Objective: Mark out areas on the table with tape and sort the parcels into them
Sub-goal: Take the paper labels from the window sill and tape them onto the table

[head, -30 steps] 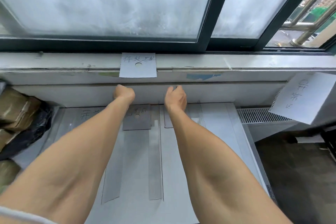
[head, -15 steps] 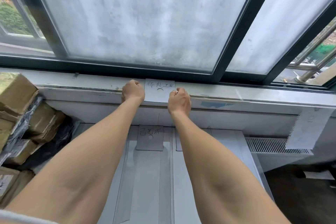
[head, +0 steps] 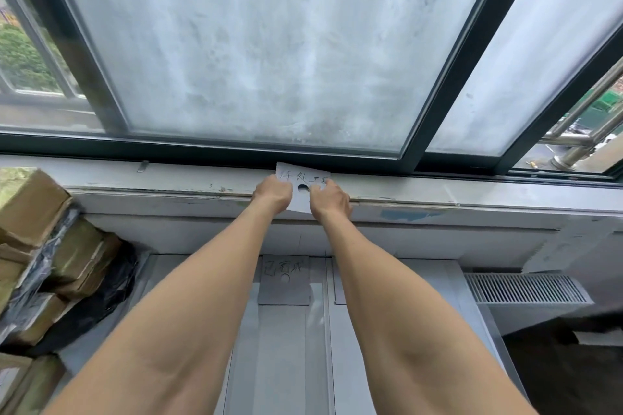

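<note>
Handwriting is borne by sill label (head: 302,176) and table label (head: 285,283). The former is pinched by left hand (head: 273,194) and right hand (head: 329,201), fingers curled.

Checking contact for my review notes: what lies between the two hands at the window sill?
In the head view, the middle of the handwritten paper label lies between the left hand and right hand; both hold its sides.
</note>
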